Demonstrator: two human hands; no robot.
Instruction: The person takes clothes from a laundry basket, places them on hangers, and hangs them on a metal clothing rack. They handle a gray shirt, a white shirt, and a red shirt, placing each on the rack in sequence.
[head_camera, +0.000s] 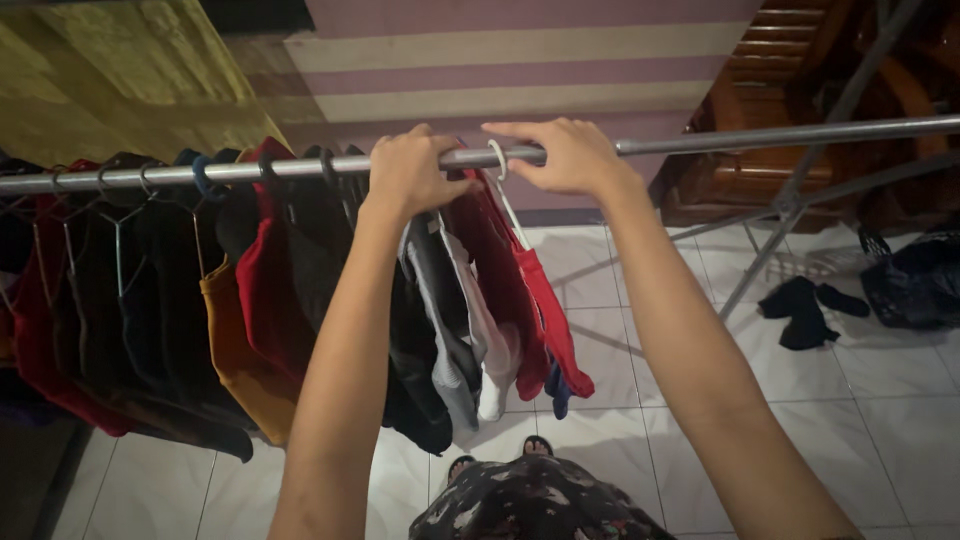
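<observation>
Packed tight with hanging clothes (250, 300) at 9 o'clock along the rail (760, 135); bare rail toward 3 o'clock, only slanted rack legs (790, 210) beneath.

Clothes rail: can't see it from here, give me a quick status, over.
Left hand gripped around metal rail. Right hand resting on rail at white hanger with red garment. Hung clothes packed left; rail's right stretch bare.

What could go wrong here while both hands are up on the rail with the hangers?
1. The white hanger sits at the end of the row, by the right hand; a nudge might slide it along the bare rail.
2. The left hand presses into packed clothes; a neighbouring hook could lift off and drop a garment.
3. Dark cloth lies on the floor near the rack leg, perhaps a trip hazard.
</observation>
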